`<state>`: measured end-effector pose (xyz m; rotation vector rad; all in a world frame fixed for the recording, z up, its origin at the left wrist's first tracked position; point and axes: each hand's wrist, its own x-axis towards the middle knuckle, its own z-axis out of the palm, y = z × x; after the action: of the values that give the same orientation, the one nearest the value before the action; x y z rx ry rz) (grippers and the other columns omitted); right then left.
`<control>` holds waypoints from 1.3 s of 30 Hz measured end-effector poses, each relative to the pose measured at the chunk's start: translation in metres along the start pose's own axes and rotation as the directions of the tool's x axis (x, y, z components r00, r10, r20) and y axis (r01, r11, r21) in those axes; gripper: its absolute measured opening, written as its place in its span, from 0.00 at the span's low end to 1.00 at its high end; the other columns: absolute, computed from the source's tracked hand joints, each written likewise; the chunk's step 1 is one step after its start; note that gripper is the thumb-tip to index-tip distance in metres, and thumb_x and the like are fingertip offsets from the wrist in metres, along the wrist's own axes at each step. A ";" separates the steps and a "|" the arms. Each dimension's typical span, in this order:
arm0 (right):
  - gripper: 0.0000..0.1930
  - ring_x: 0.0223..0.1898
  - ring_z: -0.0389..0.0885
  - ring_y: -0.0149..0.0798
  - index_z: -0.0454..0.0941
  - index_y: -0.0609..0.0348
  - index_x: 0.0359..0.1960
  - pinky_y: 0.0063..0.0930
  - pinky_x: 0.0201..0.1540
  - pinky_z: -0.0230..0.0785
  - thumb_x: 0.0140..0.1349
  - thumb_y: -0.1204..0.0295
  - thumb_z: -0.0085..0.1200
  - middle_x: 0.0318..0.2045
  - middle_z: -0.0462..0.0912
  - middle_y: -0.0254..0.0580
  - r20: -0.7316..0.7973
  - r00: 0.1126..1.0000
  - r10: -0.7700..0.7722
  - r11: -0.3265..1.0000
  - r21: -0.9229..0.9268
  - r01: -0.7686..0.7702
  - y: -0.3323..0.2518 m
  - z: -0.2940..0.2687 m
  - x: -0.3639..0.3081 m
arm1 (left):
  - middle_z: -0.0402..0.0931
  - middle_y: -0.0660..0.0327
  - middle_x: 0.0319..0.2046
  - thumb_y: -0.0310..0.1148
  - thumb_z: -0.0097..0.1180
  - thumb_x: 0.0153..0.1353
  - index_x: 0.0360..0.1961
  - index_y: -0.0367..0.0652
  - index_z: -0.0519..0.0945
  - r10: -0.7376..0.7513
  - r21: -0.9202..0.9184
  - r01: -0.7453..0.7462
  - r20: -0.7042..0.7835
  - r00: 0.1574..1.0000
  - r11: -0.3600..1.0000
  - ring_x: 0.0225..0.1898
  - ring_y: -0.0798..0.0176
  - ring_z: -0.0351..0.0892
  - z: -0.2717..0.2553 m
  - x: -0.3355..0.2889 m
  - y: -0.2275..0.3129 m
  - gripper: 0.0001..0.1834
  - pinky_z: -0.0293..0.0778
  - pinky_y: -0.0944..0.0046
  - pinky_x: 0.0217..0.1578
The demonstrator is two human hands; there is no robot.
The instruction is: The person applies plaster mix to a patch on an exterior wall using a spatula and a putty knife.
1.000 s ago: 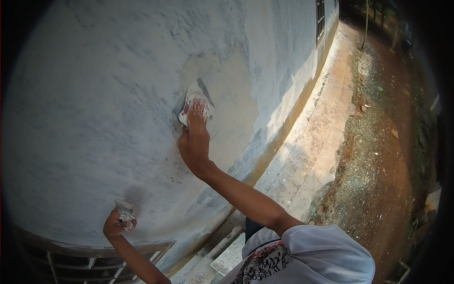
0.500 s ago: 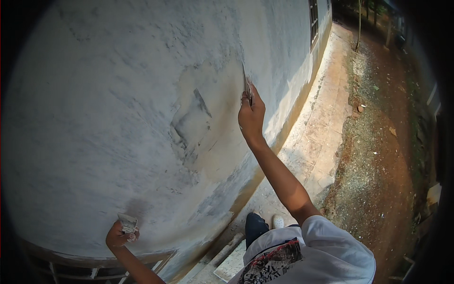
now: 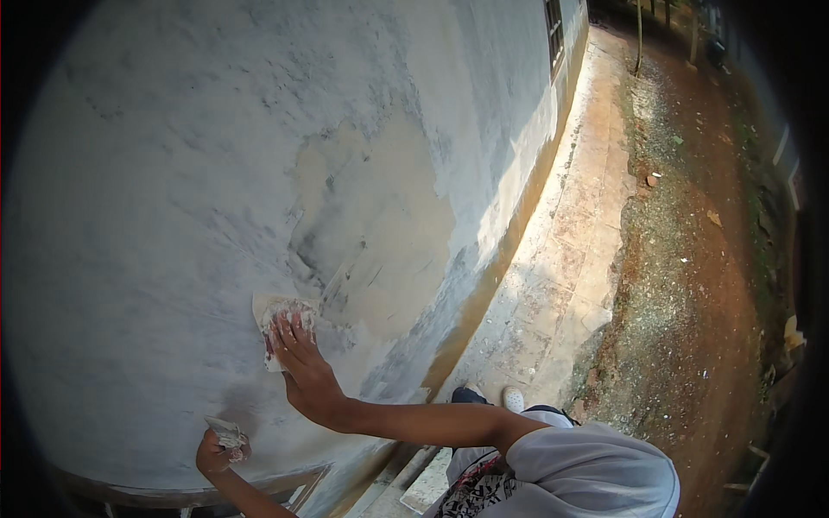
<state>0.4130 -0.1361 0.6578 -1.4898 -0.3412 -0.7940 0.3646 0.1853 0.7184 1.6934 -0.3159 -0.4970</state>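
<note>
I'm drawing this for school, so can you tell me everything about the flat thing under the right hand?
The flat plate looks pale, thin and straight-edged, with whitish smears on it. The right hand lies across it, hiding part, so I can't tell its material or full shape. It seems to rest nearly flat against the grey-white wall, below and left of the beige patch.

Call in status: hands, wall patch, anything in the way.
Right hand holding smeared scraper at wall. Left hand gripping second scraper, lower left. Beige patch uneven in colour, up-right of right hand. Right hand partly hiding its scraper.
</note>
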 end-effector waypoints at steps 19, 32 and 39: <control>0.33 0.70 0.52 0.65 0.63 0.68 0.64 0.50 0.70 0.52 0.51 0.91 0.47 0.68 0.59 0.62 -0.094 0.995 -0.024 0.996 -0.085 0.016 0.001 -0.014 0.034 | 0.76 0.58 0.24 0.30 0.70 0.53 0.39 0.31 0.77 0.019 -0.034 -0.017 0.067 0.998 0.999 0.22 0.66 0.73 0.018 0.013 0.012 0.18 0.66 0.64 0.22; 0.27 0.70 0.55 0.61 0.67 0.73 0.61 0.41 0.69 0.54 0.55 0.90 0.41 0.64 0.65 0.63 -0.414 0.908 0.062 0.997 -0.017 -0.076 0.082 -0.138 0.099 | 0.77 0.56 0.24 0.27 0.73 0.46 0.37 0.32 0.78 -0.014 -0.024 0.014 0.000 1.000 1.000 0.22 0.63 0.75 0.026 0.015 0.017 0.19 0.68 0.64 0.22; 0.33 0.70 0.52 0.65 0.66 0.63 0.64 0.49 0.70 0.51 0.52 0.91 0.46 0.66 0.62 0.62 -0.199 0.978 0.067 0.994 -0.071 -0.083 0.065 -0.024 0.003 | 0.77 0.56 0.23 0.29 0.73 0.47 0.38 0.31 0.78 0.029 -0.045 -0.029 0.013 0.999 0.999 0.21 0.62 0.75 0.010 0.008 0.003 0.20 0.67 0.63 0.21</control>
<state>0.4513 -0.1667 0.6092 -1.4740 -0.1058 -0.8945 0.3665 0.1723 0.7188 1.6403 -0.3364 -0.4907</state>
